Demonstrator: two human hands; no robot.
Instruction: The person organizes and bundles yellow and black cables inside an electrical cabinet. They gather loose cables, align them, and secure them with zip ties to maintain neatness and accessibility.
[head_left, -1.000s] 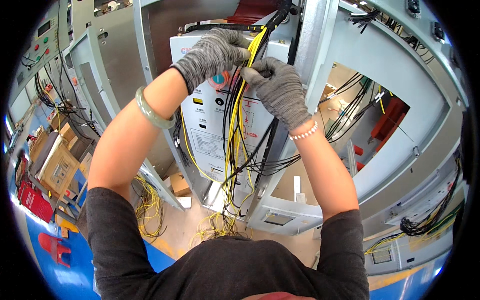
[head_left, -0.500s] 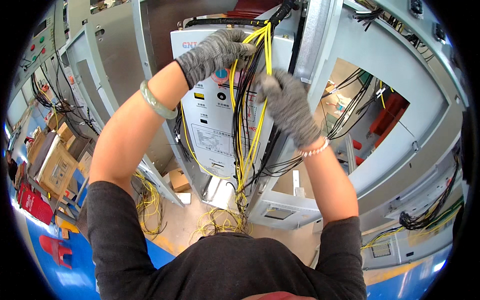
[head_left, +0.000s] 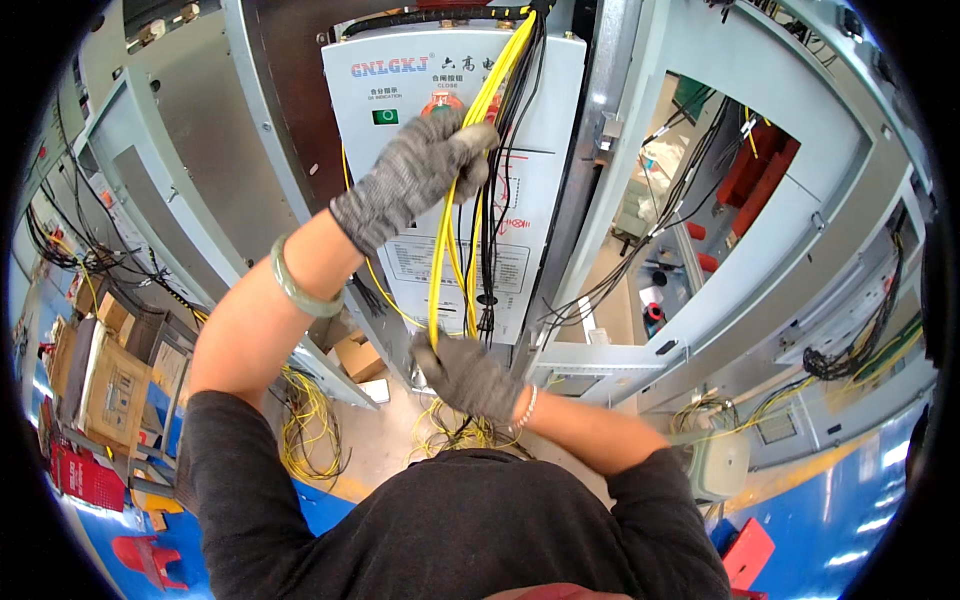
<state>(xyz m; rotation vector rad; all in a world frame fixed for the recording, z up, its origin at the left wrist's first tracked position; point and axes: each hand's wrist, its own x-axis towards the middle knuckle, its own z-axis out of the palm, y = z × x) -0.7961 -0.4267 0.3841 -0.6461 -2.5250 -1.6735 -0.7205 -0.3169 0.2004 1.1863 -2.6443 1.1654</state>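
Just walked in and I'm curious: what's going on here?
A person's gloved left hand grips yellow wires in front of a pale grey switchgear panel. The gloved right hand holds them lower down, and the stretch between looks nearly straight. Black wires hang just to the right.

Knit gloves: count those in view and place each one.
2. One gray knit glove is on the left hand, at the yellow wires; the other is on the right hand, lower down. More may be hidden.
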